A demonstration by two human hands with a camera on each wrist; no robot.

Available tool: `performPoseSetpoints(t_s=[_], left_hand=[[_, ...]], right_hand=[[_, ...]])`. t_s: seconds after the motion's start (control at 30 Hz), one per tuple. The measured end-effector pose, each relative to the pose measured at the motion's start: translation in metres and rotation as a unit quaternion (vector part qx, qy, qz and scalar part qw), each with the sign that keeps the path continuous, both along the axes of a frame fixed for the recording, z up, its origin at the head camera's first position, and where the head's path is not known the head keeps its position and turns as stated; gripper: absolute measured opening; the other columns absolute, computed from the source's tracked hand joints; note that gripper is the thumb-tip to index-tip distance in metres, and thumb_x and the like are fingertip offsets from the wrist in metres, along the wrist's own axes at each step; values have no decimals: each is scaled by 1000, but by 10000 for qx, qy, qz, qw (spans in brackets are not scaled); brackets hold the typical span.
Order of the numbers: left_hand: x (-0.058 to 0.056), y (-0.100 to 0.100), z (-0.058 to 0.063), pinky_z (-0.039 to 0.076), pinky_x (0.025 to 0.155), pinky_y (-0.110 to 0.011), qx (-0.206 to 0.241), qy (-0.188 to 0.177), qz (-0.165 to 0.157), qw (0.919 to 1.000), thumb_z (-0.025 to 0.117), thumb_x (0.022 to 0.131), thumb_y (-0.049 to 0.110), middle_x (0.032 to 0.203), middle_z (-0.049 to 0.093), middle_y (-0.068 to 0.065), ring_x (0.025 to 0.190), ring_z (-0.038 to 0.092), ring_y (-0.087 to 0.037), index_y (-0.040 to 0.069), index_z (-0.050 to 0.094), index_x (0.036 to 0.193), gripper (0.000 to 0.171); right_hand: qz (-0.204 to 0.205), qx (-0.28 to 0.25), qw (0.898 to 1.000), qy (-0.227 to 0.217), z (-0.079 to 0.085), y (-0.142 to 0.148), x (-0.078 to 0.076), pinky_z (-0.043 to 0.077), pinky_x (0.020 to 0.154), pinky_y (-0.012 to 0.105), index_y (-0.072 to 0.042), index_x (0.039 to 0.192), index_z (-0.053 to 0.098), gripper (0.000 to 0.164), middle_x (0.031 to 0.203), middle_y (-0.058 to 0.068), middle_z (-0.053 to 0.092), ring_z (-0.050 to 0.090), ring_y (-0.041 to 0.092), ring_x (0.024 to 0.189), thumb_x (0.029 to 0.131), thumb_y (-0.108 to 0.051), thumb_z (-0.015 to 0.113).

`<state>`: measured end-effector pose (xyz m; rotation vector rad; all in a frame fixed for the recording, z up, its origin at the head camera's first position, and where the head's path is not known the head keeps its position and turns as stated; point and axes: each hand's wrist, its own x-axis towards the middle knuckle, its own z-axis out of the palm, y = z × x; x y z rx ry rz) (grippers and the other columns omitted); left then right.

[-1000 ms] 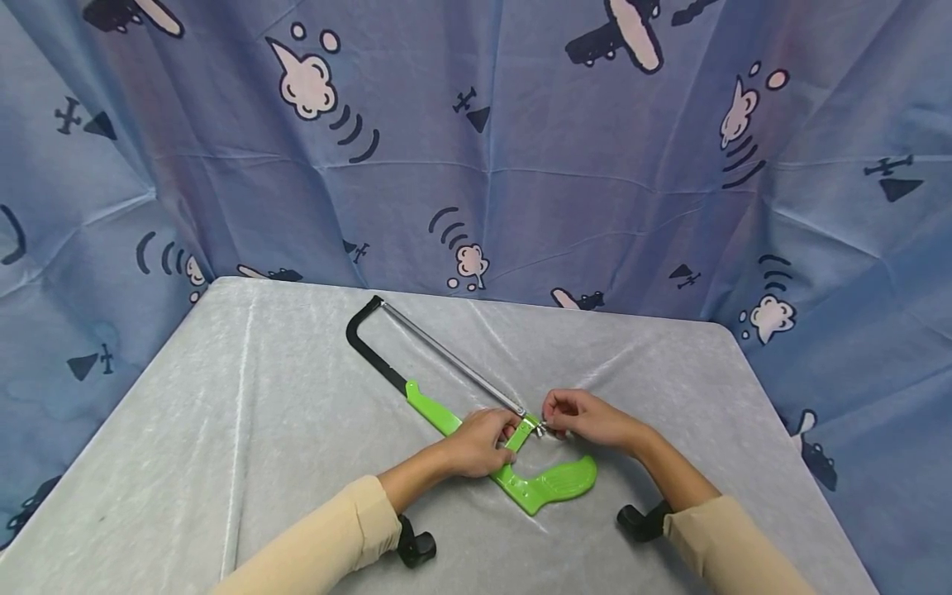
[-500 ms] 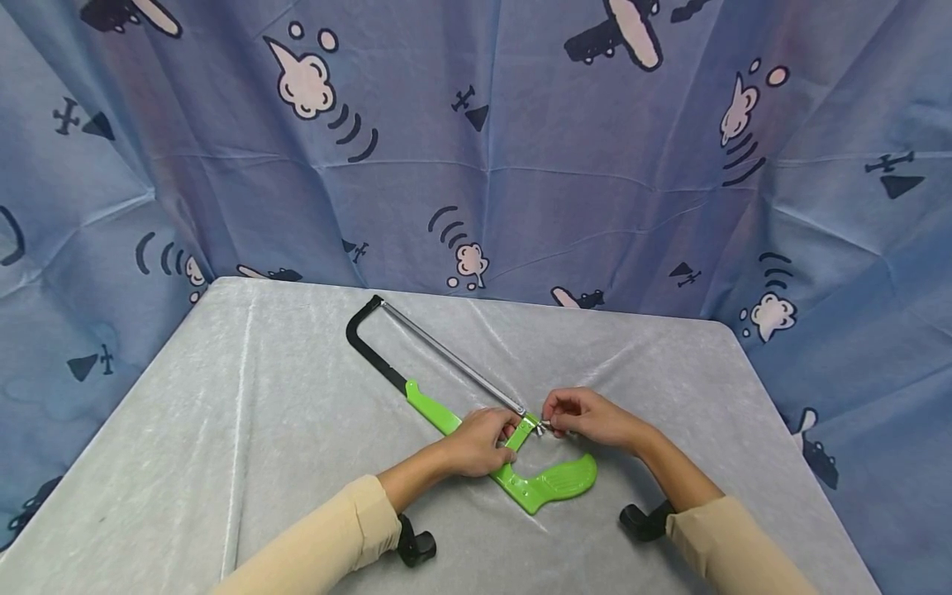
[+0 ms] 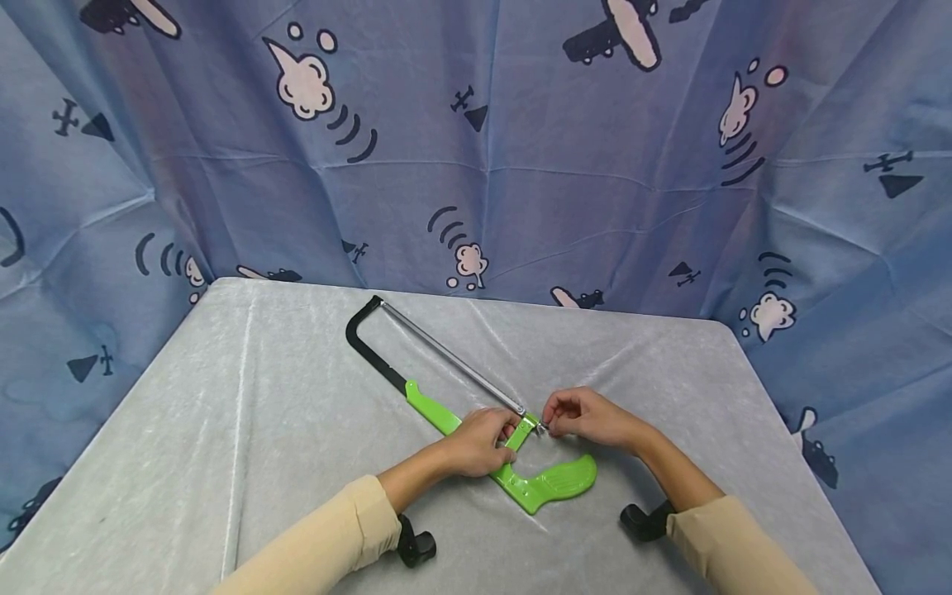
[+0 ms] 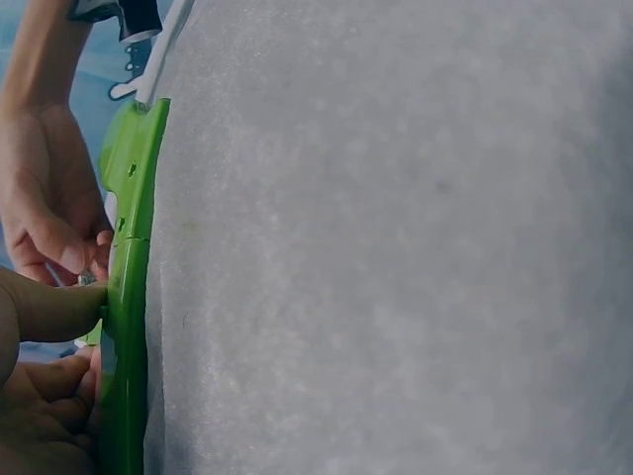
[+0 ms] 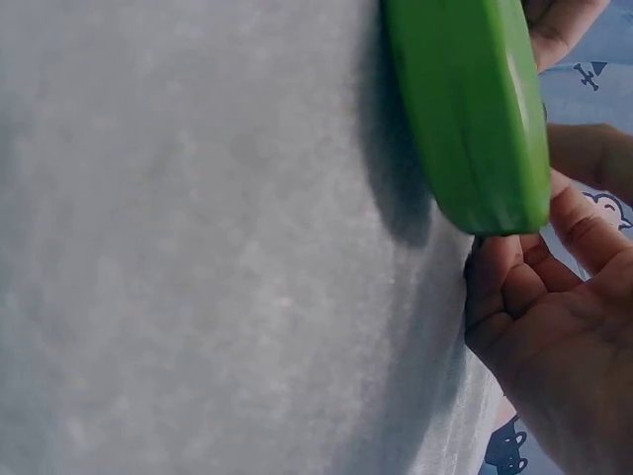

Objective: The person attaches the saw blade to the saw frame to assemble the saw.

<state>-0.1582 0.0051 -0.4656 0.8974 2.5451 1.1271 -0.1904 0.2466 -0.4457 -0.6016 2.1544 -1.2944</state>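
A hacksaw with a green and black frame (image 3: 431,410) lies slanted across the table, its silver blade bar (image 3: 449,355) toward the far side. My left hand (image 3: 478,444) grips the green frame near the short post by the handle (image 3: 561,481). At the near end of the bar sits a small metal wing nut (image 3: 540,430), which my right hand (image 3: 591,416) pinches between thumb and fingertips. From the left wrist, the green frame (image 4: 129,297) shows with my left thumb (image 4: 54,312) against it. In the right wrist view the handle (image 5: 470,109) partly covers the fingertips.
A pale grey cloth covers the table (image 3: 312,463). Behind it hangs a blue patterned curtain (image 3: 416,165). Black wrist-worn devices (image 3: 416,547) stick out beneath both forearms, close to the cloth.
The wing nut has turned slightly between my right fingertips, and those fingers have shifted a little. My left hand and the hacksaw stay in place.
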Motion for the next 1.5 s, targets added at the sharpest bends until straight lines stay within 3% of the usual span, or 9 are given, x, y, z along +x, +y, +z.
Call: performPoseSetpoints(t_s=[0.2, 0.37, 0.53, 0.97, 1.5], left_hand=[[0, 1, 1, 41, 80, -24, -38, -74, 11, 10000, 76, 79, 5, 86, 60, 0, 80, 52, -7, 3, 65, 105, 29], [0, 1, 1, 40, 82, -25, -118, -131, 21, 9998, 75, 80, 5, 88, 59, 2, 82, 52, -7, 4, 64, 107, 29], [0, 0, 2, 40, 83, -24, -126, -180, 23, 9998, 76, 81, 6, 88, 58, 3, 83, 52, -7, 4, 64, 108, 29], [1, -1, 0, 40, 82, -23, -78, -158, 10, 9998, 75, 82, 6, 88, 58, 2, 83, 52, -8, 4, 64, 108, 29], [0, 0, 2, 39, 87, -28, -108, -114, 3, 9999, 75, 80, 5, 88, 59, 0, 83, 51, -8, 3, 64, 108, 30]], right_hand=[[-4, 182, 9998, 46, 2, -4, 2, 48, 64, 22, 9, 97, 60, 19, 82, 6, 62, 58, 12, 73, 82, 2, 71], [-13, 575, 9954, 769, 5, -13, 7, 48, 61, 22, 2, 87, 62, 22, 76, 2, 61, 57, 10, 69, 81, -9, 79], [-68, 896, 9869, 1338, 4, -19, 10, 45, 56, 24, -3, 81, 64, 17, 72, -3, 58, 52, 7, 62, 87, -14, 76], [73, 610, 9971, 439, 5, -13, 5, 42, 61, 25, 4, 91, 66, 20, 76, 4, 57, 49, 14, 68, 100, -10, 56], [105, 407, 9988, 250, -1, -9, 2, 39, 61, 23, 7, 90, 64, 19, 74, 3, 53, 47, 12, 67, 100, -5, 53]])
